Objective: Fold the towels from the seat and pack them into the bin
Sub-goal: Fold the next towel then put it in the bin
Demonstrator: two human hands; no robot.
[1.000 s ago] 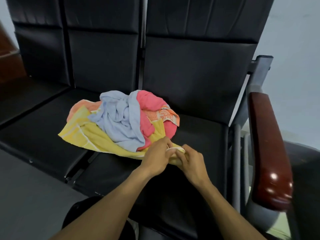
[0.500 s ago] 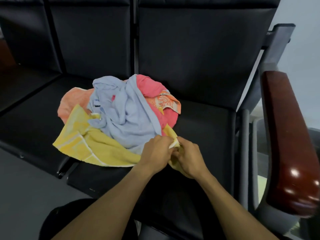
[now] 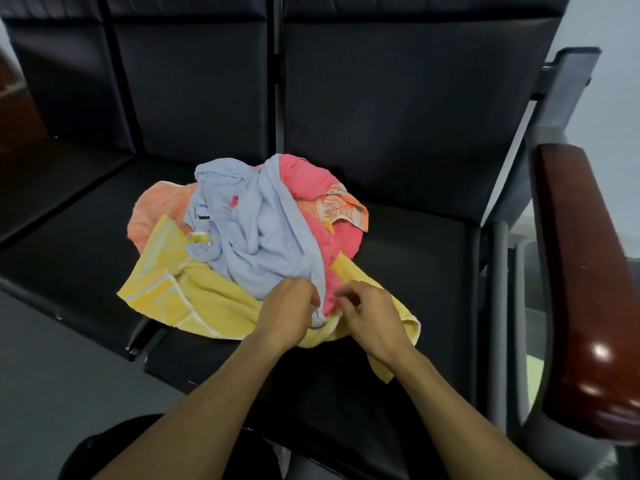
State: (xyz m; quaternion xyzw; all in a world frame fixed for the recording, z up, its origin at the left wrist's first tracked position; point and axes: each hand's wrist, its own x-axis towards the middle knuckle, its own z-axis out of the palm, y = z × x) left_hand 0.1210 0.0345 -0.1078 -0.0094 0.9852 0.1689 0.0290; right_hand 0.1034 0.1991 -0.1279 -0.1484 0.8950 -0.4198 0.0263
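Black seat (image 3: pixel 408 244): towel pile (image 3: pixel 249 237). Left hand (image 3: pixel 289 313) and right hand (image 3: pixel 369 311), fingers curled, pinch its near edge; best to free one towel only.

Both hands have parted: left hand (image 3: pixel 289 311) now grips the blue towel (image 3: pixel 256 233), right hand (image 3: pixel 370 315) the yellow towel (image 3: pixel 194 299).
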